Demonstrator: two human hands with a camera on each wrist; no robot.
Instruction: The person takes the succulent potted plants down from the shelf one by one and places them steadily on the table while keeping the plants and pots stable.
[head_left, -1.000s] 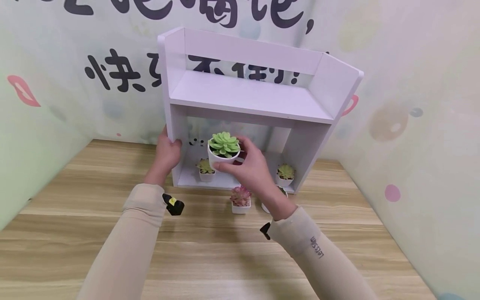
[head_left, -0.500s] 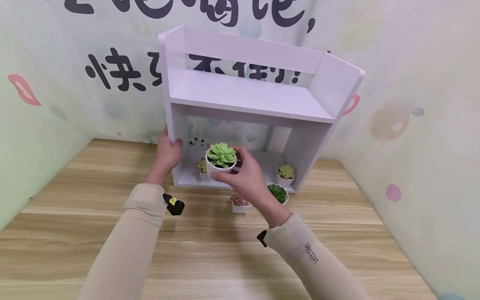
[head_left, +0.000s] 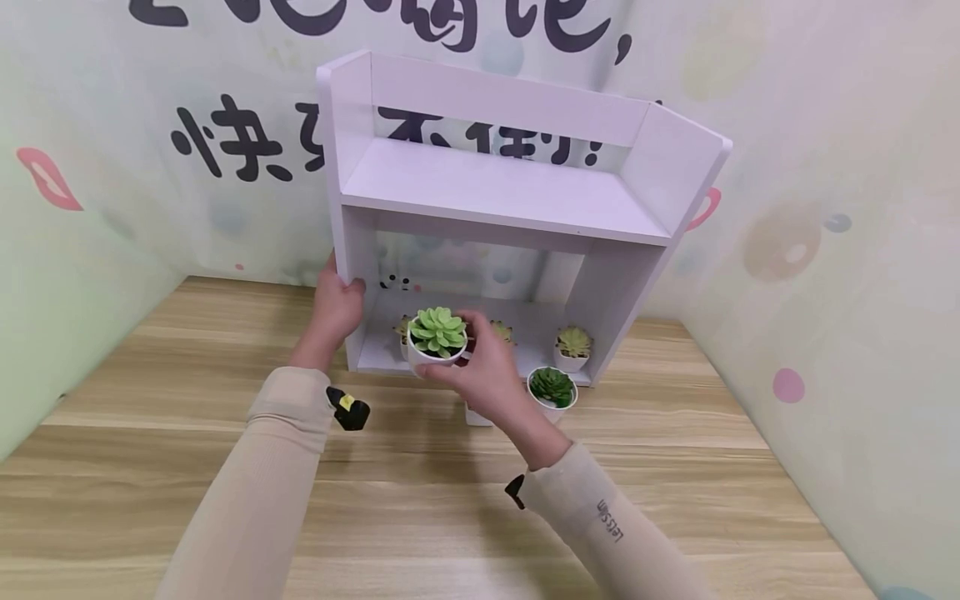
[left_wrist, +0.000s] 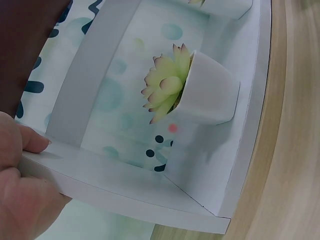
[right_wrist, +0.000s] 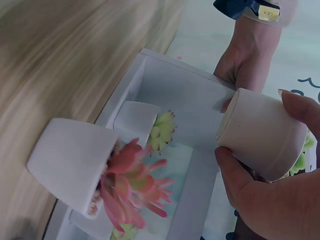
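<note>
My right hand (head_left: 487,371) pinches the white round pot of a bright green succulent (head_left: 438,335), held upright in the air before the lower shelf. In the right wrist view, thumb and fingers clasp the sides of this white pot (right_wrist: 265,132). My left hand (head_left: 337,310) grips the left side panel of the white shelf unit (head_left: 502,183), its thumb lying over the panel's edge in the left wrist view. On the lower shelf, a yellow-green succulent (left_wrist: 167,85) in a white pot stands near that panel, partly hidden in the head view.
Another yellow-green succulent (head_left: 573,343) stands at the lower shelf's right end; a similar one (head_left: 501,332) shows behind my right hand. On the wooden table (head_left: 420,517), before the shelf, are a dark green succulent (head_left: 551,387) and a pink succulent (right_wrist: 132,182), mostly hidden in the head view.
My right hand has lowered the bright green succulent and drawn it slightly left and nearer. The dark green succulent has come into fuller view. My left hand stays on the panel.
</note>
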